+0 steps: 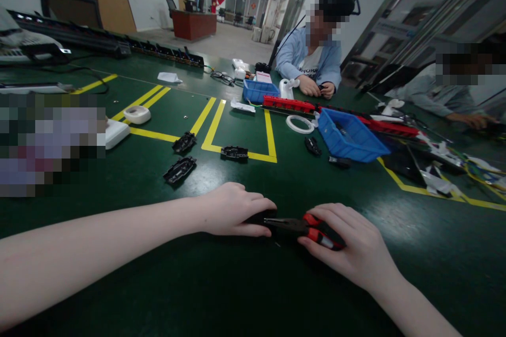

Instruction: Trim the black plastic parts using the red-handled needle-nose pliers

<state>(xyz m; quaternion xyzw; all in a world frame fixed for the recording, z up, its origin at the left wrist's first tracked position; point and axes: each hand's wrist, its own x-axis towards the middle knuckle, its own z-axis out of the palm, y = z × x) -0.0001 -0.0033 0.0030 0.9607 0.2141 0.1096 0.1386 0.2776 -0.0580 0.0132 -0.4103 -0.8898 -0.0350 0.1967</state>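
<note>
My left hand (237, 209) is closed around a black plastic part (259, 218), mostly covered by the fingers. Red-handled needle-nose pliers (290, 225) are gripped in my right hand (348, 239), their jaws pointing left and meeting the part at my left fingertips. Whether the jaws bite on the part cannot be made out. Beyond my left hand lie black plastic housing pieces: one (179, 169) nearest, another (184, 142) just behind it, and a third (234, 152) on the yellow tape line.
A blue bin (350, 137) stands at right, with a black piece (313, 146) and another black piece (339, 162) beside it. Farther back are a smaller blue bin (260, 91), a white ring (299, 124) and red strips (288, 103). A person (310, 58) sits across the table.
</note>
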